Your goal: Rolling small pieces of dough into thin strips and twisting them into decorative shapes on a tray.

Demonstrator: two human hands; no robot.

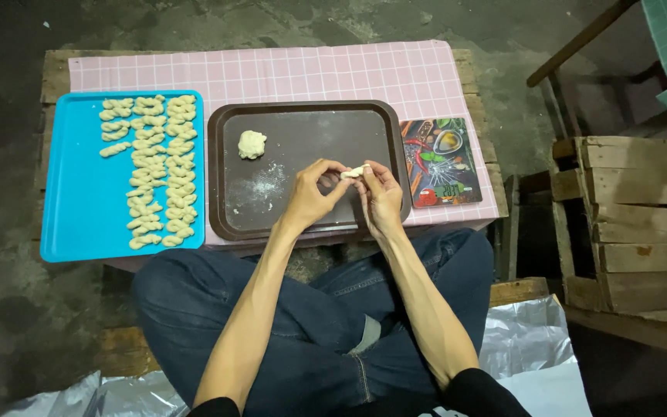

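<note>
Dough strip [354, 171] pinched between my left hand [312, 193] and right hand [380, 194], both clamped on it, above the brown tray [303, 224] near its right edge. Risk: uneven pull tears the strip; it would drop onto the floured tray.

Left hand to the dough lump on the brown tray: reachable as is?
Probably yes. The dough lump lies alone on the brown tray, with nothing between it and the left hand. But that hand and the right hand together pinch a small dough piece, so it must let go first.
</note>
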